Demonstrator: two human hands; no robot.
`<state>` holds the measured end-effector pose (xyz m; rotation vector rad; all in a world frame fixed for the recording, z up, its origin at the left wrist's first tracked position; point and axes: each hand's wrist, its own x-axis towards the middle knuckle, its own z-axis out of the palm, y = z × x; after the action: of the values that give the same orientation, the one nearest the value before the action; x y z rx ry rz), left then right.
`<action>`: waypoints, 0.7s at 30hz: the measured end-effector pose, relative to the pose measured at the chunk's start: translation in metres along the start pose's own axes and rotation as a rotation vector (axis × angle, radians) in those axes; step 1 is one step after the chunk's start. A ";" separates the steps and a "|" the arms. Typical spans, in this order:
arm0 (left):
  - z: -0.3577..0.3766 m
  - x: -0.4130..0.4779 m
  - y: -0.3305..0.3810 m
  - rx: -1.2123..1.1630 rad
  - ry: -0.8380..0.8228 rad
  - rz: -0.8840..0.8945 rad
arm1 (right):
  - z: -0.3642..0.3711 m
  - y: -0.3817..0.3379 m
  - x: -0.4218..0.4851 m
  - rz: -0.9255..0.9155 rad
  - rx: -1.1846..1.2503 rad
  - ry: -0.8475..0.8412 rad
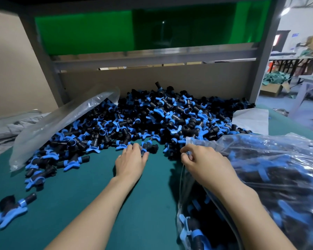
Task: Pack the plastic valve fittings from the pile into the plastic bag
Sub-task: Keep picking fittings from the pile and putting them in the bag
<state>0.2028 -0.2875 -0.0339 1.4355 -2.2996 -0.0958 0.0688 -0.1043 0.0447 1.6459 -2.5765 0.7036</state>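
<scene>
The valve fittings (170, 116) lie in a broad, tangled pile across the back of the green tabletop (98, 186). Each is a short black tube body with a blue winged handle. They look like hard moulded plastic: light singly, stiff, smooth, and not fragile, so a loose handful should survive being dropped. The wings and side stubs probably snag on one another, so a scoop may drag neighbours along. The black barrel or the blue wing is the likeliest place to take hold.

At the pile's near edge the left hand (130, 162) lies palm down, its fingers (129, 149) curled over a few fittings and gripping them. Just beside it, the right hand (204, 163) pinches the rim of the plastic bag (269, 168), holding the mouth up towards the pile. The bag slumps on the tabletop to the right, already bulging with fittings. Its film is thin, limp and slippery, and the load probably makes it heavy.

A second, empty clear bag (58, 127) rests on the pile's left side. One stray fitting (13, 208) sits well apart at the near left.
</scene>
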 end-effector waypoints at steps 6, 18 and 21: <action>0.002 -0.008 -0.014 -0.231 0.019 -0.019 | 0.001 0.002 0.001 -0.012 -0.011 -0.004; -0.036 -0.089 -0.002 -1.165 0.111 -0.044 | -0.003 -0.019 0.002 -0.317 -0.078 -0.027; -0.039 -0.089 0.002 -1.175 0.068 -0.027 | -0.001 -0.017 0.005 -0.305 -0.159 -0.066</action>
<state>0.2491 -0.2026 -0.0263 0.7860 -1.5950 -1.1513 0.0806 -0.1145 0.0531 1.9736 -2.2737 0.4208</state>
